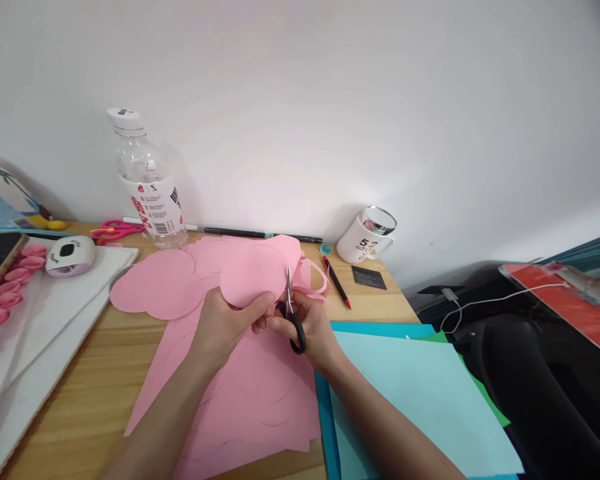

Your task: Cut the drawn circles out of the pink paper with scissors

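Observation:
My left hand [235, 323] pinches the lower edge of a pink paper piece [253, 270] with a rounded outline. In my right hand [310, 327] is a pair of scissors [297, 328] with black handles, its blades pointing up at the right side of that paper. Curled pink offcuts [316, 279] hang just right of the blades. Beneath both hands lie pink sheets [250, 400] marked with faint curved lines. Rounded pink cut-outs [155, 283] rest to the left of my left hand. Part of the scissor handles is hidden by my fingers.
A clear bottle [153, 193] and a white mug [363, 240] stand near the wall. A red-and-black pen [337, 283] and a dark card [369, 277] lie by the mug. Light blue sheets [415, 400] are at right. Pink scissors [117, 229] and a white device [70, 256] sit at left.

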Demonstrator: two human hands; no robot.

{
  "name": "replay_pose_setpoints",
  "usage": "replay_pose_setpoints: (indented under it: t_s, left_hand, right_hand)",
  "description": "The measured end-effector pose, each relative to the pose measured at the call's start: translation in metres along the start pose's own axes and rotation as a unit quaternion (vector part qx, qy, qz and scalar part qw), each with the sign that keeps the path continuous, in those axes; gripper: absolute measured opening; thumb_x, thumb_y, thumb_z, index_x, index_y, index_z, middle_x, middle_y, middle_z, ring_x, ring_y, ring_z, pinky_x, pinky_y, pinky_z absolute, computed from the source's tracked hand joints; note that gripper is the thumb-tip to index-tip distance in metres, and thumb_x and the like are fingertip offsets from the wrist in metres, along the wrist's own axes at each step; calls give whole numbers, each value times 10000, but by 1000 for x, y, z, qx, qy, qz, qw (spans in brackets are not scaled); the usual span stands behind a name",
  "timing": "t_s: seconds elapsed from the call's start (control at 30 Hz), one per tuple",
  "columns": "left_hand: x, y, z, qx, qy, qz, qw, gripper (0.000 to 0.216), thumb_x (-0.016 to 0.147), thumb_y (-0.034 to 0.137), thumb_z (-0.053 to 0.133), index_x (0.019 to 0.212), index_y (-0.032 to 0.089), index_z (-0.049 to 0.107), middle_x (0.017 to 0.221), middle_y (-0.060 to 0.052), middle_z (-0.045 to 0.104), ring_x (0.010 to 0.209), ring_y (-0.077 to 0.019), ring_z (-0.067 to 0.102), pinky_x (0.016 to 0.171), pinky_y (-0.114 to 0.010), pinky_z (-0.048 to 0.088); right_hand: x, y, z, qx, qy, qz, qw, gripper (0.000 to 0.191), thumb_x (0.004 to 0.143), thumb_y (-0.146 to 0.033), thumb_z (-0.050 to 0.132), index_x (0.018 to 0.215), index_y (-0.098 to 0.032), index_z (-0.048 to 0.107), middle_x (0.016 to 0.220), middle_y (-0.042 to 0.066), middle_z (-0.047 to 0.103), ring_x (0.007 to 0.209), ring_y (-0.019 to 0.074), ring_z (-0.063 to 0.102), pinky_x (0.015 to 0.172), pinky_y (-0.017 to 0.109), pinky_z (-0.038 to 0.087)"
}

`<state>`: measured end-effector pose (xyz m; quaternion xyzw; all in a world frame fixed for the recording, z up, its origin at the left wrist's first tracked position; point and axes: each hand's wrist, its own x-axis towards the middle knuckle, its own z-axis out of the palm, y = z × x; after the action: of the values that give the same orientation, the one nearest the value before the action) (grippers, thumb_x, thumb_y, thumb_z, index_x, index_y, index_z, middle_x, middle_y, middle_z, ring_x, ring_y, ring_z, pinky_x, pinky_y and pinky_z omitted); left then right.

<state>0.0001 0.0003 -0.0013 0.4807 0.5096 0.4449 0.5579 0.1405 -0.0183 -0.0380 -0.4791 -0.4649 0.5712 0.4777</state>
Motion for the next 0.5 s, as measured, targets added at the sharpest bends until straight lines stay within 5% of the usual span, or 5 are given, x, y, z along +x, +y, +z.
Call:
replay_pose_setpoints:
  t_s: [0.5]
  left_hand:
    - [1, -1, 1, 12, -29, -23, 999, 252, 660, 216, 629, 427, 158, 550, 402, 21, 521, 409, -99, 475, 429, -226, 404]
  right_hand:
    - [2, 3, 0, 25, -38, -43, 998, 454, 562, -468, 797, 760, -194, 495, 569, -47, 477, 467, 90, 405, 449, 232, 298]
